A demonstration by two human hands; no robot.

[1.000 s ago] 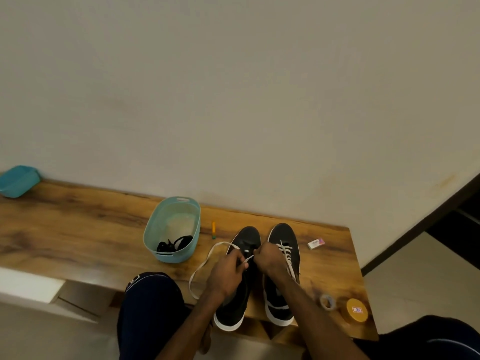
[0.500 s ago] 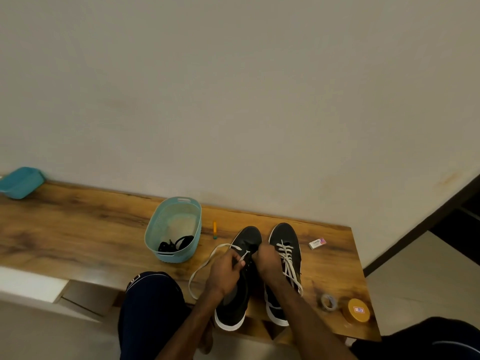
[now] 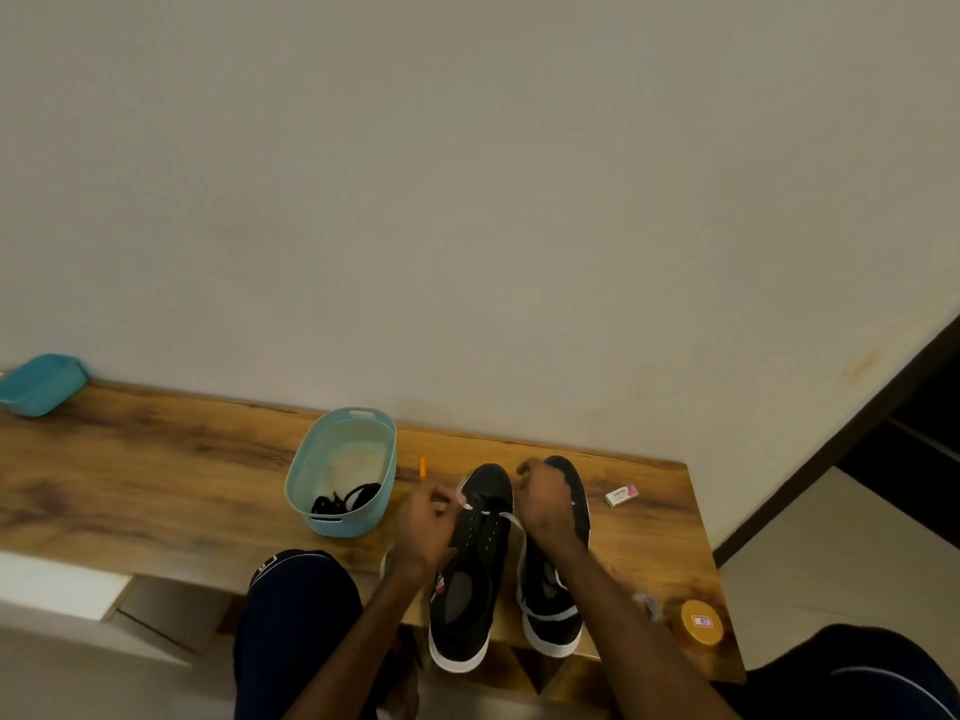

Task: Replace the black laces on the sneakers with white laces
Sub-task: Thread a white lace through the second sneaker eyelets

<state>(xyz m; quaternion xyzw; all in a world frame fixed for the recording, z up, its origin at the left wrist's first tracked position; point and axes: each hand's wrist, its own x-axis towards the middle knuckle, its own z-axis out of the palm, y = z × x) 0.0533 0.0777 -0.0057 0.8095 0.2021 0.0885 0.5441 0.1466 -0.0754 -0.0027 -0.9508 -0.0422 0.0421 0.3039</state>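
White flat lace [image 3: 514, 523] spans the left black canvas sneaker's [image 3: 467, 589] far eyelets on the wooden tabletop [image 3: 156, 485], its tip pinched in the left hand's [image 3: 428, 522] grip just left of the toe-to-heel rows; the right hand's [image 3: 545, 504] curled grip hides its contents.

L hand [image 3: 431, 517] pinched white lace [image 3: 517, 532] tip by L sneaker's [image 3: 467, 589] far eyelets. R hand [image 3: 545, 498], curled, gripped the lace's other run above R sneaker [image 3: 550, 610]. Both sneakers sat heels at counter's [image 3: 156, 485] front edge, nr right end. Blue basket [image 3: 311, 491] w/ black laces [image 3: 345, 498] stood just left.
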